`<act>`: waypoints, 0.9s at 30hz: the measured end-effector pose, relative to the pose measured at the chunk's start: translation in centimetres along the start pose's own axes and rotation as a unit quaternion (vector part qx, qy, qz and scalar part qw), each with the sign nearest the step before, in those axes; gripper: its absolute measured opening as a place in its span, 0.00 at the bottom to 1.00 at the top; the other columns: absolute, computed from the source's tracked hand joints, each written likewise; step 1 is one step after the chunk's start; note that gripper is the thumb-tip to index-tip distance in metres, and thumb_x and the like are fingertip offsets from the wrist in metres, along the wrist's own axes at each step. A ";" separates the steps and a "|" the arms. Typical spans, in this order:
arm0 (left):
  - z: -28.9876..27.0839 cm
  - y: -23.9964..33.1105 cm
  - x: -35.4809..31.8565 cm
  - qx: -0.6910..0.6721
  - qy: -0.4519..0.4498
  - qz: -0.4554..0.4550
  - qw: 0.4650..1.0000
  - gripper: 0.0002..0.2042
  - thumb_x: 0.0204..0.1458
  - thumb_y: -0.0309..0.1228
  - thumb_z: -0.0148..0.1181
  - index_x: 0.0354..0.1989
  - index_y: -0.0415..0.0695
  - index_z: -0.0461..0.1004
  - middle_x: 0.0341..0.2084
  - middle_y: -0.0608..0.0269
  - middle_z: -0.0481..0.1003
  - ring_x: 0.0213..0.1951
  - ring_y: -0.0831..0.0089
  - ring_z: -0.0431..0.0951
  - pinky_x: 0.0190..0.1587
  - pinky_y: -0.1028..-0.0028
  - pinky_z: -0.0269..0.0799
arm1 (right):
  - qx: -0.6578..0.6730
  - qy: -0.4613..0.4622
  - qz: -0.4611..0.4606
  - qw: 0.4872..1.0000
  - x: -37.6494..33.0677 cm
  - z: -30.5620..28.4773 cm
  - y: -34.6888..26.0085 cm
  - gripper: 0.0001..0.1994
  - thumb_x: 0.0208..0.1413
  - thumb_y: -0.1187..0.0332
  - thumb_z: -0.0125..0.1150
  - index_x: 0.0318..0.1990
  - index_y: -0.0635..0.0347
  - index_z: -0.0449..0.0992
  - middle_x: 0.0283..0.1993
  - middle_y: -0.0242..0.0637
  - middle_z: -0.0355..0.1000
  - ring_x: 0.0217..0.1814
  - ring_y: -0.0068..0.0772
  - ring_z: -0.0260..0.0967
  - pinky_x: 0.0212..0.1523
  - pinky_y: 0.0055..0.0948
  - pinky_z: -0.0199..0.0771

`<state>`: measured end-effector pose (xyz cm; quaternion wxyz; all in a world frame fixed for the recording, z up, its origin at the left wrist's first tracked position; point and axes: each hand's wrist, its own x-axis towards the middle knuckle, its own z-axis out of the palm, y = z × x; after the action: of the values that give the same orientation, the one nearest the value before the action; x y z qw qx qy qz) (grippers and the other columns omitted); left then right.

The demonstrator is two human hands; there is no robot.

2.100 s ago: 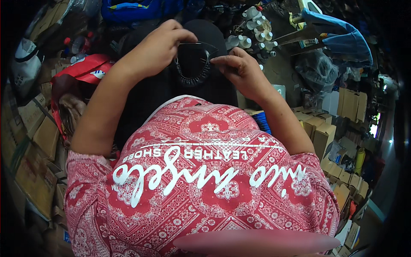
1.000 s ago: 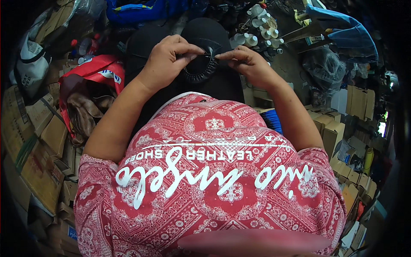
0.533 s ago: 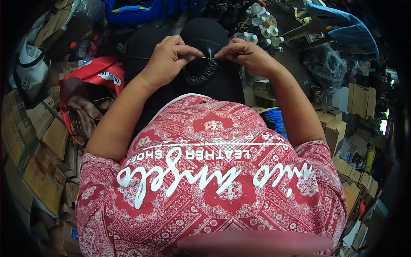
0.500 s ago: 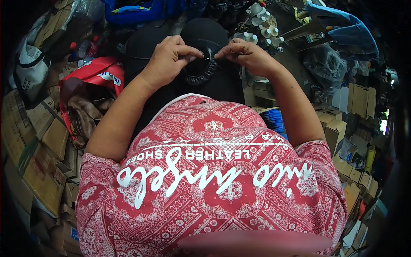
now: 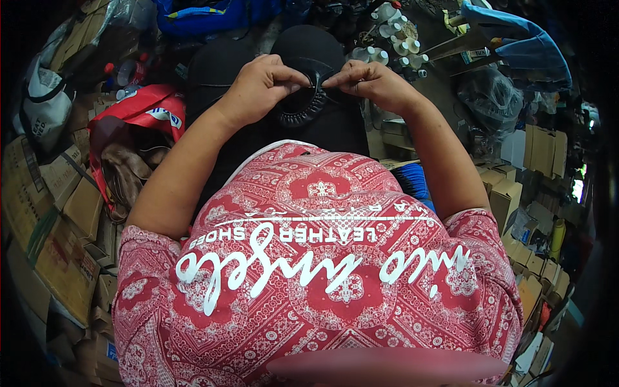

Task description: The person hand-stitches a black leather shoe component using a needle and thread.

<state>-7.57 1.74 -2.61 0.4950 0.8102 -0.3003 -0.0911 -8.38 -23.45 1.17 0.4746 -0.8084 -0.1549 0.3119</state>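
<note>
On my black-clad lap lies a curved black piece [image 5: 303, 118], glossy, leather-like, with a row of small pleats along its near and right edge. My left hand [image 5: 263, 85] is closed in a pinch at the upper part of its edge, thumb and forefinger together. Just across a small gap, my right hand [image 5: 374, 84] also pinches that edge, fingertips pointing left. Whether something small, such as a thread or needle, is between the fingertips is too small to tell. My black-covered knee [image 5: 306, 46] rises behind the piece.
To the left stands a red bag [image 5: 155, 103] with brown material in it, beside stacked cardboard boxes [image 5: 64, 264]. Several white-capped bottles [image 5: 393, 39] are at the far right of my knees. A blue bag [image 5: 219, 16] lies ahead; more cartons [image 5: 503, 197] are on the right.
My left fingertips have shifted slightly right, closer to my right fingertips. Both hands remain at the upper edge of the black piece, which has barely moved.
</note>
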 end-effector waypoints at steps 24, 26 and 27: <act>2.3 0.0 -0.4 -0.234 0.007 -0.171 0.957 0.08 0.49 0.21 0.58 0.38 0.39 0.72 0.28 0.70 0.72 0.34 0.82 0.71 0.39 0.82 0.68 | 0.179 0.077 0.047 0.980 0.3 2.2 -1.1 0.11 0.52 0.71 0.63 0.43 0.62 0.76 0.38 0.28 0.75 0.41 0.17 0.71 0.46 0.18 0.70; 2.2 0.4 0.0 -0.216 -0.001 -0.156 0.964 0.08 0.49 0.21 0.58 0.37 0.39 0.72 0.28 0.70 0.72 0.33 0.82 0.71 0.39 0.81 0.68 | 0.090 0.093 0.036 0.991 0.6 2.1 -1.8 0.09 0.52 0.71 0.63 0.40 0.63 0.76 0.36 0.28 0.74 0.39 0.16 0.69 0.44 0.18 0.69; 2.0 0.7 0.2 -0.198 -0.006 -0.141 0.970 0.07 0.48 0.20 0.58 0.37 0.38 0.72 0.27 0.69 0.73 0.33 0.82 0.71 0.38 0.81 0.68 | 0.091 0.094 0.036 0.991 0.8 2.1 -2.1 0.09 0.52 0.71 0.63 0.40 0.63 0.76 0.36 0.28 0.74 0.39 0.16 0.69 0.44 0.18 0.69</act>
<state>-8.55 -0.14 -2.99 0.6261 0.7295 -0.1622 -0.2225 -9.07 -20.55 1.97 0.5475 -0.7924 -0.0515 0.2642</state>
